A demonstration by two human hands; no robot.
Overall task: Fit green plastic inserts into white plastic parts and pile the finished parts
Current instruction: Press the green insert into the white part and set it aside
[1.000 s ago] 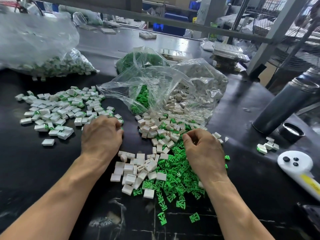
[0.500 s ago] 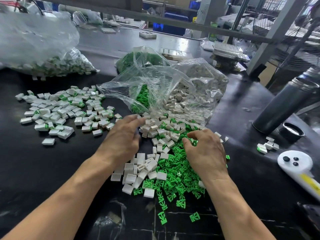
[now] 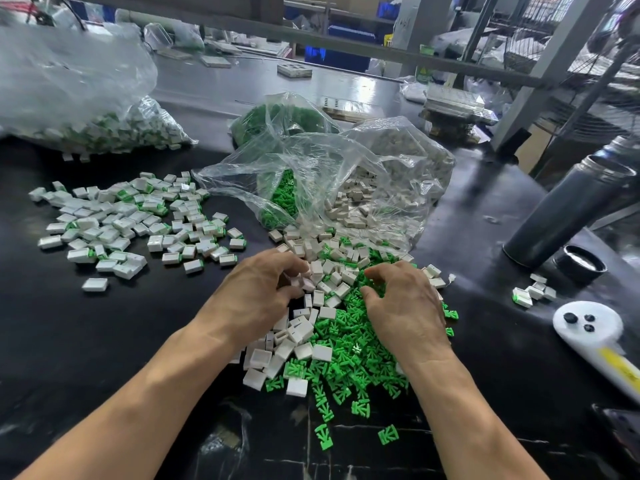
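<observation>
A black worktable (image 3: pixel 104 341) fills the workshop, with clear bags of parts slumped at twelve o'clock and the finished pile (image 3: pixel 131 223) spread at ten o'clock. Dead centre, the left hand (image 3: pixel 256 296) curls its fingers around white parts (image 3: pixel 301 334), while the right hand (image 3: pixel 401 303) hooks its fingertips into the green inserts (image 3: pixel 349 368); whether it has hold of one, I cannot tell.
</observation>
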